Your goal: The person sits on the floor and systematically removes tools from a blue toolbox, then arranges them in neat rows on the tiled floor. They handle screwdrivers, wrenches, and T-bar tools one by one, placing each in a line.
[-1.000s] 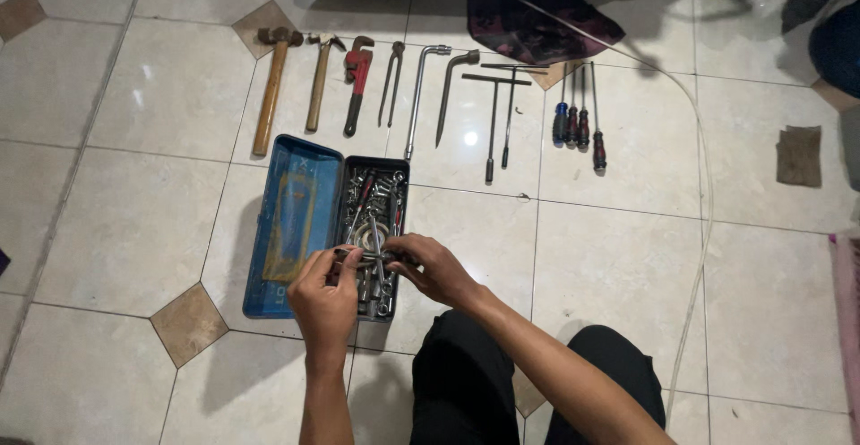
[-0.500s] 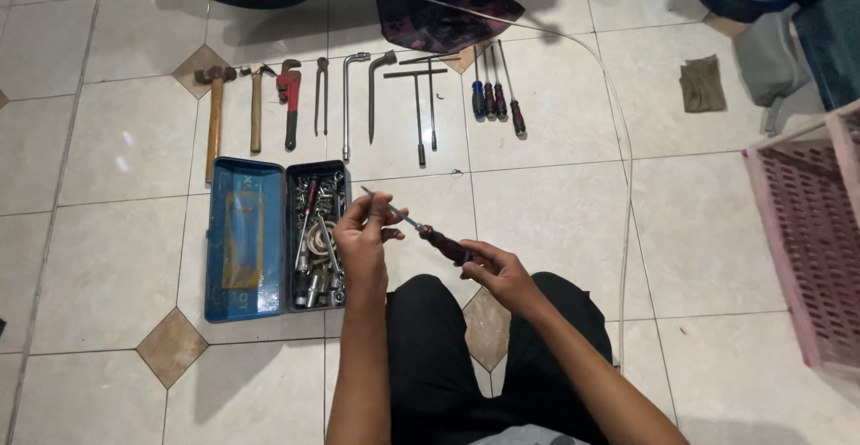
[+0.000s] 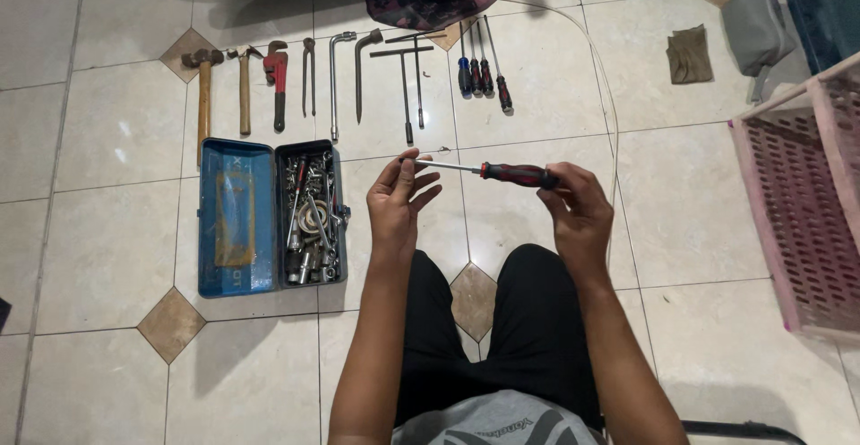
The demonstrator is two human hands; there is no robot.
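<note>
I hold a screwdriver [image 3: 502, 172] with a red and black handle level in front of me, above the tiled floor. My right hand [image 3: 578, 210] grips its handle. My left hand [image 3: 399, 198] pinches the tip of its metal shaft between thumb and fingers. To the left lies an open blue metal toolbox [image 3: 235, 216], its tray full of sockets and wrenches [image 3: 311, 221].
Laid in a row on the floor beyond are two hammers [image 3: 203, 95], a red pipe wrench [image 3: 276, 70], pincers [image 3: 308, 73], L-shaped and T-shaped wrenches [image 3: 405, 77] and three screwdrivers [image 3: 482, 73]. A pink crate [image 3: 802, 194] stands at right. A thin white tube [image 3: 602, 77] and a rag [image 3: 688, 54] lie on the tiles.
Both hands left the toolbox with a screwdriver. It has swung from pointing at the box to level in front of me, with the right hand moving out to the right.
</note>
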